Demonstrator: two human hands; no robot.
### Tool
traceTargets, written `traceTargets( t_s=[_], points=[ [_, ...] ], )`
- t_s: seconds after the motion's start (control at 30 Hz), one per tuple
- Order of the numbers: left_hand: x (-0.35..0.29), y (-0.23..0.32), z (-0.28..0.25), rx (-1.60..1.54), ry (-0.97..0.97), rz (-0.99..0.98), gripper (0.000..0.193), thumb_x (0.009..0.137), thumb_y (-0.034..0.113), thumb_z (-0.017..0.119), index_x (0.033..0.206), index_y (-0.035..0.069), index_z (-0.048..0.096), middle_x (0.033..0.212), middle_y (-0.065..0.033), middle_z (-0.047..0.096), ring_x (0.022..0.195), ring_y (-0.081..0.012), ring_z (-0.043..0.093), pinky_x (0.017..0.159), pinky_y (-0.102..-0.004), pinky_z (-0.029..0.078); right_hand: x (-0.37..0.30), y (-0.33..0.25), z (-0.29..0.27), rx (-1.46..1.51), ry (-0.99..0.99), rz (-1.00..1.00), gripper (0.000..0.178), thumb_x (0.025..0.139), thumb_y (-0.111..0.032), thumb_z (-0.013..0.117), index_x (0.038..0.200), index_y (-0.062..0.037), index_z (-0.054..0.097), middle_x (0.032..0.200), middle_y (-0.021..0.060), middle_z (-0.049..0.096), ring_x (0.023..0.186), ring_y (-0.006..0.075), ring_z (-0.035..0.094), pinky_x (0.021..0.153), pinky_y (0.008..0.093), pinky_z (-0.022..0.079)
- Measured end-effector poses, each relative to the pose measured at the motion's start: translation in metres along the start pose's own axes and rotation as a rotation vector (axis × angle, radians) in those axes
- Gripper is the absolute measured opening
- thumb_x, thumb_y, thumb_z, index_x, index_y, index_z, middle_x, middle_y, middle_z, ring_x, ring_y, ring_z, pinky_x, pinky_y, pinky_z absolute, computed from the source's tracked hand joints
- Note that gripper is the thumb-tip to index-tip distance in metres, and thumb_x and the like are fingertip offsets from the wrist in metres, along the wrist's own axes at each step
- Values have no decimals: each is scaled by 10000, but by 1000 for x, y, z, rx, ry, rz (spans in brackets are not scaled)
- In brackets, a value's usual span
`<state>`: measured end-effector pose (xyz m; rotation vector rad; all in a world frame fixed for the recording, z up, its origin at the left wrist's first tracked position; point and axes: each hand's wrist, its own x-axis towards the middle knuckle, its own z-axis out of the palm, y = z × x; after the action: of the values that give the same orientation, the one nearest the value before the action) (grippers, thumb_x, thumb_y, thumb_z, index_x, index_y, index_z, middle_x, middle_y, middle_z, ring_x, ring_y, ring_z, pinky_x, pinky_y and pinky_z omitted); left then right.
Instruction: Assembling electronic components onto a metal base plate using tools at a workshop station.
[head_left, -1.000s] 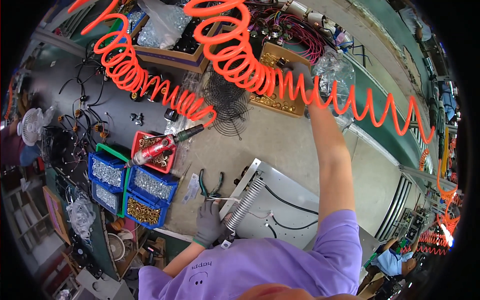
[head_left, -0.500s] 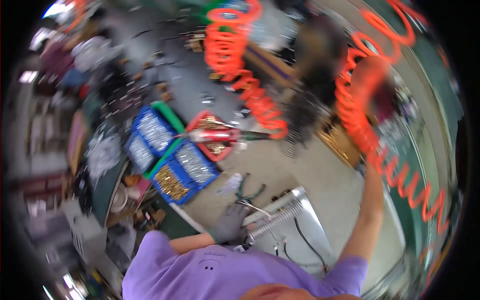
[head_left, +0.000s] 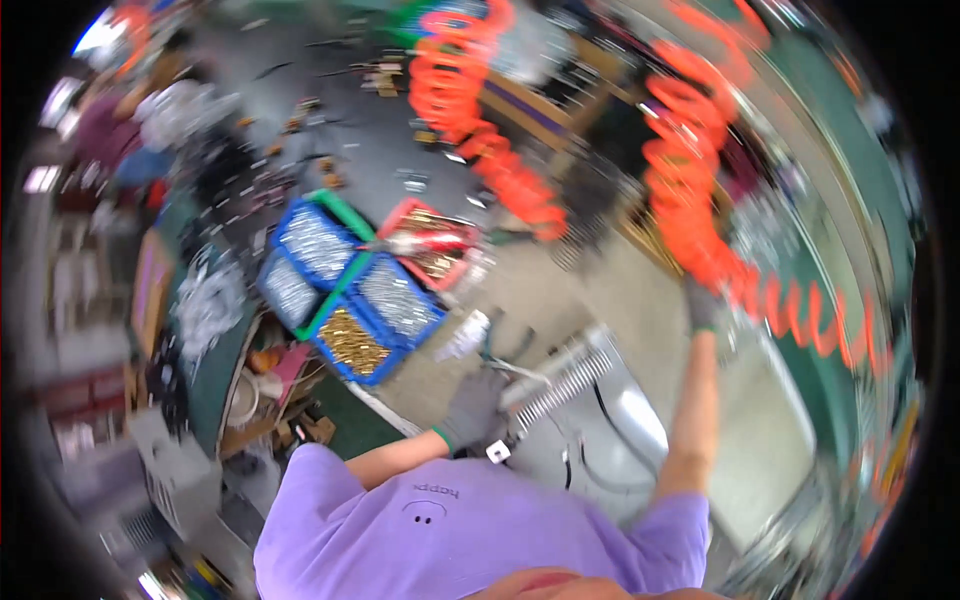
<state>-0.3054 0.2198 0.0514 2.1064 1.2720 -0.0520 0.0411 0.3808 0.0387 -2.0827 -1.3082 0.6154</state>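
1. Lying along the upper-left edge of the grey metal panel (head_left: 632, 405), the silver coil spring (head_left: 565, 387) sits right in front of the person.
2. The left hand (head_left: 474, 408), gloved in grey, is at the coil spring's near end, beside a white strip (head_left: 525, 374); blur hides whether its fingers are apart or clamped on anything.
3. The right hand (head_left: 706, 308) reaches out beneath the orange coiled air hose (head_left: 690, 225), near the cardboard box (head_left: 655, 258); its fingers and any load cannot be made out.
4. Judging progress, the coil spring looks placed, but its fastening cannot be confirmed. A black cable (head_left: 602, 405) lies over the panel; its connections are unclear.
5. The red pneumatic screwdriver (head_left: 428, 242) rests across the red bin (head_left: 442, 284), in neither hand, so any driving seems not under way.
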Motion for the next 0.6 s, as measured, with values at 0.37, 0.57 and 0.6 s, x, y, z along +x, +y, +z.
traceTargets(
  t_s=[0.37, 0.57, 0.6],
  points=[
    [8, -4, 13, 133, 33, 23, 539, 714, 333, 631, 1156, 78, 457, 1036, -137, 521, 968, -313, 521, 782, -445, 409, -233, -50, -30, 922, 32, 163, 239, 833, -135, 597, 1035, -9, 609, 931, 48, 635, 766, 81, 517, 694, 231, 438],
    [9, -9, 26, 197, 45, -58, 512, 758, 368, 597, 1157, 78, 462, 1083, -112, 524, 1017, -284, 512, 820, -414, 421, -265, -48, -33, 870, 108, 138, 218, 827, -121, 605, 1018, -17, 614, 857, 22, 616, 768, 78, 528, 680, 223, 438],
    [7, -9, 26, 199, 91, -24, 501, 774, 397, 582, 1139, 70, 479, 1064, -126, 534, 988, -299, 527, 804, -416, 429, -268, -43, -27, 888, 133, 202, 210, 831, -121, 603, 1011, -12, 611, 837, 21, 610, 753, 77, 533, 669, 223, 441]
  ],
)
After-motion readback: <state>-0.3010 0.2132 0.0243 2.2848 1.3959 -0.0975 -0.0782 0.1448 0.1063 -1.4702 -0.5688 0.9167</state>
